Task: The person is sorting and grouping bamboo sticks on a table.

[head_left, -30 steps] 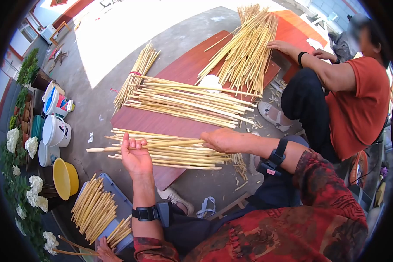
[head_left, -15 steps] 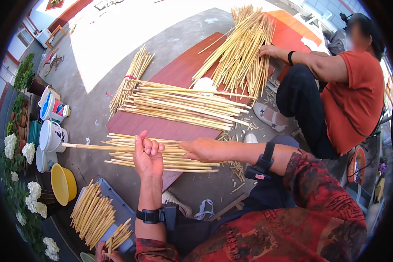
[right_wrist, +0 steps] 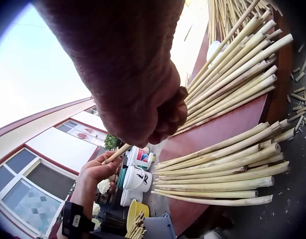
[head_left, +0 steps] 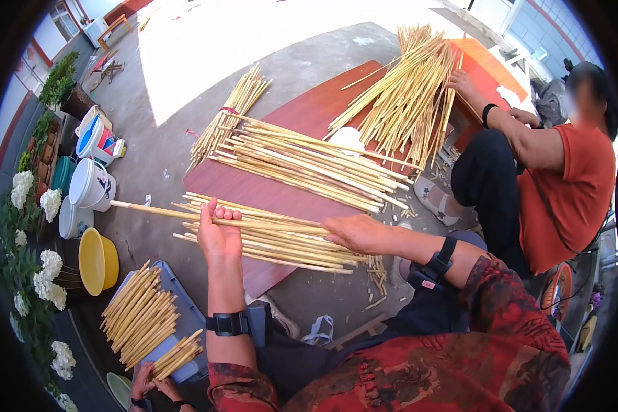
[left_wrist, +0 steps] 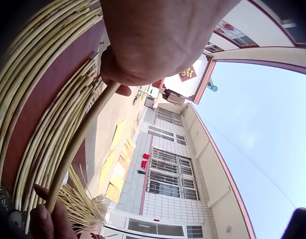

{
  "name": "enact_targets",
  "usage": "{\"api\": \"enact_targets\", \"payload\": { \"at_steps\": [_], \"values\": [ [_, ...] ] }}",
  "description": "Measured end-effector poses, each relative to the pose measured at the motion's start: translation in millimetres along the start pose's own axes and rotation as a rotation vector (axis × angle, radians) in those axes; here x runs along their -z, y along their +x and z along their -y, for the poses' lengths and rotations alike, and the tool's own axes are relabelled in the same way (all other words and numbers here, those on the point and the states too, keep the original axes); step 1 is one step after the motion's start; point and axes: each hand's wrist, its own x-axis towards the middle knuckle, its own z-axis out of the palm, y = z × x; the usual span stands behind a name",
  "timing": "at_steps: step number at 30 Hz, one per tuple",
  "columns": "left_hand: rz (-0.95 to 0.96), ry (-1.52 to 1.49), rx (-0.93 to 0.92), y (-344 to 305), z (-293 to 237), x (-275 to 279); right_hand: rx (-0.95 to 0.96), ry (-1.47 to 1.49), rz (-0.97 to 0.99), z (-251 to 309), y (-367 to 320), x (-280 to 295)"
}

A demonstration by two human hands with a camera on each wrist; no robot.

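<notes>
Looks like a single stalk [head_left: 161, 211] is gripped in the left hand [head_left: 220, 239] and pinched by the right hand [head_left: 353, 232] over the pile [head_left: 288, 250], so sorting's probably underway, with a clean lift-away needed next.

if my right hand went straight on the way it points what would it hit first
Likely the left hand. The right hand points along the stick both hands hold, just above the near pile of sticks; nothing else shows between them.
</notes>
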Motion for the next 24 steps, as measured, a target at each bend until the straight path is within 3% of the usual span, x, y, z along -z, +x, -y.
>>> {"api": "enact_targets", "payload": {
  "at_steps": [6, 11, 13, 16, 18, 21, 24],
  "values": [
    [0.023, -0.081, -0.143, 19.4, -19.2, 19.7, -0.138, 0.053, 0.066, 3.0, -11.1, 2.3],
    [0.116, 0.153, -0.014, -3.3, 18.5, 10.1, -0.171, 0.187, 0.080, 6.1, -6.7, -2.3],
    [0.218, 0.371, 0.190, -15.6, 27.4, 2.9, -0.249, 0.248, 0.127, 12.5, -0.2, -0.5],
    [0.286, 0.499, 0.198, -13.2, 19.6, -3.3, -0.253, 0.115, 0.044, 8.4, 5.4, -4.4],
    [0.288, 0.514, 0.173, -8.1, 13.7, 0.8, -0.252, 0.091, 0.002, 12.1, 4.6, 2.8],
    [0.097, 0.382, 0.011, -1.3, 4.5, 8.7, -0.262, 0.109, -0.123, 3.8, 5.3, 2.4],
    [0.074, 0.370, -0.104, -2.2, -4.7, 11.1, -0.326, 0.135, -0.101, -2.0, 4.1, 1.0]
  ]
}}
